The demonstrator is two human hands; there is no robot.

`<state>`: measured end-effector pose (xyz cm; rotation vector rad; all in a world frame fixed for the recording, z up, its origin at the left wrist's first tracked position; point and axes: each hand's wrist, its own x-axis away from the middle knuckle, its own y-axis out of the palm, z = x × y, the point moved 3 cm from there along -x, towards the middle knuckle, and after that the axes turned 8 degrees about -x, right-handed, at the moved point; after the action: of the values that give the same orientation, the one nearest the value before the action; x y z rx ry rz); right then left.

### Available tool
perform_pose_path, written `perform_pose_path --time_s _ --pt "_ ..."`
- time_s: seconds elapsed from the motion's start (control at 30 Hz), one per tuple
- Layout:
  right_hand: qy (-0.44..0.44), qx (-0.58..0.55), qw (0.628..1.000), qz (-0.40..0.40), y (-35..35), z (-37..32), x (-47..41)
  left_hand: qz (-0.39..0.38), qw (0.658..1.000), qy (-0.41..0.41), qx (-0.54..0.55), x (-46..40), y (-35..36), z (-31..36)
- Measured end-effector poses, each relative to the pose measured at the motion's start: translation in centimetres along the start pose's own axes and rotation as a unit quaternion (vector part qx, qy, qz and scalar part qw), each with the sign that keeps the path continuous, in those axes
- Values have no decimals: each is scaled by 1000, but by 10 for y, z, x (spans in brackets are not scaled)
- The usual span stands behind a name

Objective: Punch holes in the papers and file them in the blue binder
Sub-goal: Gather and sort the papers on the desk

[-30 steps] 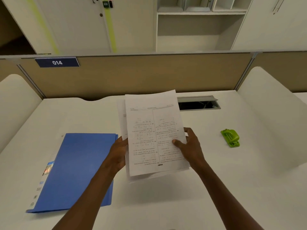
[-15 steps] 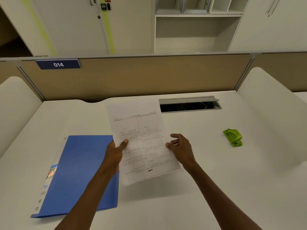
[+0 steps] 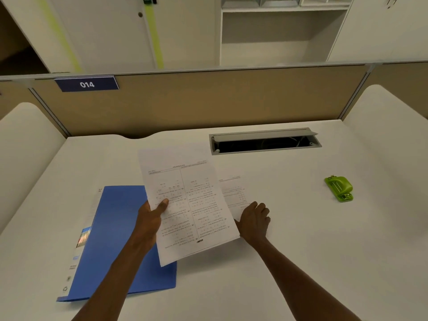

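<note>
The left hand (image 3: 151, 213) pinches a printed sheet (image 3: 187, 202) at its left edge, thumb on top, holding it lifted and tilted. The right hand (image 3: 253, 220) lies loosely curled, gripping nothing, on a second sheet (image 3: 234, 193) flat on the desk (image 3: 301, 239). The binder (image 3: 115, 239) lies closed just left of the lifted sheet, partly under it. The punch (image 3: 339, 188) sits well right of that sheet (untouched). My advice: square both sheets into one stack, edges flush, before carrying them to the punch, so the holes line up.
</note>
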<state>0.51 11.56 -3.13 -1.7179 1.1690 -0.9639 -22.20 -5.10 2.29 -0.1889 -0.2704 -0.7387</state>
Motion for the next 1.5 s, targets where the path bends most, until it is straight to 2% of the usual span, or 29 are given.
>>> perform_pose_path --time_s 0.23,0.37,0.47,0.67,0.8,0.9,1.03,1.17,1.23,1.33,1.5 --pt "97 -36 992 -70 -9 9 -22 -1 1000 0 -1 -6 -2 -3" --pt "148 -53 984 -81 -16 29 -31 -7 1000 -1 4 -6 1 -4" --pt "173 -97 978 -62 -22 44 -35 -9 1000 -3 9 -5 4 -6" --pt "178 -269 946 -3 -39 83 -41 -15 1000 1 11 -6 6 -8" --pt "118 -265 956 41 -56 100 -38 -22 1000 8 4 -8 10 -9" --pt "43 -256 959 111 -82 102 -30 -27 1000 11 -2 -7 17 -10" --pt "-53 -298 930 208 -129 87 -14 -23 1000 15 -8 -6 23 -11" --pt "-87 -381 882 265 -172 75 -1 -28 1000 14 -3 -7 27 -8" --pt "-90 -439 856 258 -188 70 3 -36 999 14 5 -6 32 -4" --pt "-65 -548 816 174 -197 60 7 -55 998 8 31 -1 42 3" --pt "-48 -583 809 67 -182 47 17 -115 991 -12 66 9 68 22"
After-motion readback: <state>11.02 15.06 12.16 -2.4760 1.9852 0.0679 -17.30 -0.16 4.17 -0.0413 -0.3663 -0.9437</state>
